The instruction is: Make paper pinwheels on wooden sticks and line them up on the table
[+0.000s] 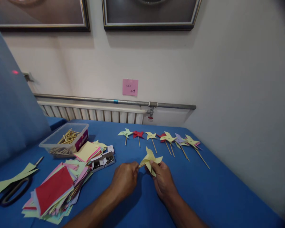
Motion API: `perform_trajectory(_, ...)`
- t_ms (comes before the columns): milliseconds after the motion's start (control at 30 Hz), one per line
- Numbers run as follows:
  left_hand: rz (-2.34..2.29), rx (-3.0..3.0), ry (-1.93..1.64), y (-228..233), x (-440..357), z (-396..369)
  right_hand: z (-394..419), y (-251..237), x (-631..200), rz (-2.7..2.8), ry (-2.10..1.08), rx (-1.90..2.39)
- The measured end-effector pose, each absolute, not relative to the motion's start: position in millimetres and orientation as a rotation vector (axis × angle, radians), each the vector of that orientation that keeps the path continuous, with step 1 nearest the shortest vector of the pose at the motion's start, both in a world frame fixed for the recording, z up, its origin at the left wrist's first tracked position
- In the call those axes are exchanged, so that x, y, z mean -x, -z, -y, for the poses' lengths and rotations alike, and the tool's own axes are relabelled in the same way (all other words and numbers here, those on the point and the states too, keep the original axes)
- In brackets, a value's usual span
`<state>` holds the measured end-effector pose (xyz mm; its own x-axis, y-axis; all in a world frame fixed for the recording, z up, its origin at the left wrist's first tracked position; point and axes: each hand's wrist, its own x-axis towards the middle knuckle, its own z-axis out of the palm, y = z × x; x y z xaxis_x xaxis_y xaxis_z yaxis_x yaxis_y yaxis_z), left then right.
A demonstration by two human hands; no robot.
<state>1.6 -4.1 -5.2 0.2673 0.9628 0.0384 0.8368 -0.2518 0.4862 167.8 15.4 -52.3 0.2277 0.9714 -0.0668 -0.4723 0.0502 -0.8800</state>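
Both hands grip one yellow paper pinwheel [150, 160], held just above the blue table [204, 196] near its middle. Right hand [163, 180]: fingers closed on the lower blades, thumb pressed against the paper near the hub. Left hand [124, 177]: fingers curled shut, fingertips pinching the pinwheel's left blade tip. Whether a stick is fitted to this pinwheel cannot be determined; the hands cover that area.

Beyond the hands, toward the wall, a row of finished pinwheels [160, 137] lies flat on the table, each on a wooden stick, in green, red, yellow and purple paper. The row is apart from the held piece, with bare blue surface between.

Left of the hands, near the left wrist, sit small open boxes of metal pins [104, 161]. Beside these lies a spread stack of coloured paper squares [59, 186], red sheet uppermost, with a second smaller stack, yellow on top, behind it. A clear plastic tub of wooden sticks [66, 139] stands behind the stacks. Black-handled scissors [9, 193] lie at the far left edge, touching a yellow paper offcut [16, 177].

Open room: the table to the right of the right hand and in front of both forearms is bare. The table's right edge runs close along the white wall. A radiator [92, 112] and a pipe run along the back edge.
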Motion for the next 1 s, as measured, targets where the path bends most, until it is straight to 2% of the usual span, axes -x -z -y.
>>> perform_trajectory(300, -1.659, -2.151, -0.466, 9, -2, 3, -14, 52, -168, 0.629, -1.298, 0.94)
perform_trajectory(467, -1.635, -2.03, -0.633, 18, -2, -3, -12, 48, -168, 0.645, -1.321, 0.958)
perform_trajectory(633, -1.508, -1.472, -0.858, 23, -3, -17, -13, 51, -169, 0.632, -1.268, 0.993)
perform_trajectory(767, -1.374, -1.021, -0.98, 23, -5, -26, -13, 60, -165, 0.83, -1.168, 1.152)
perform_trajectory(1000, -1.173, -0.757, -1.196, 23, -1, -25, -4, 60, -152, 1.024, -1.219, 1.197)
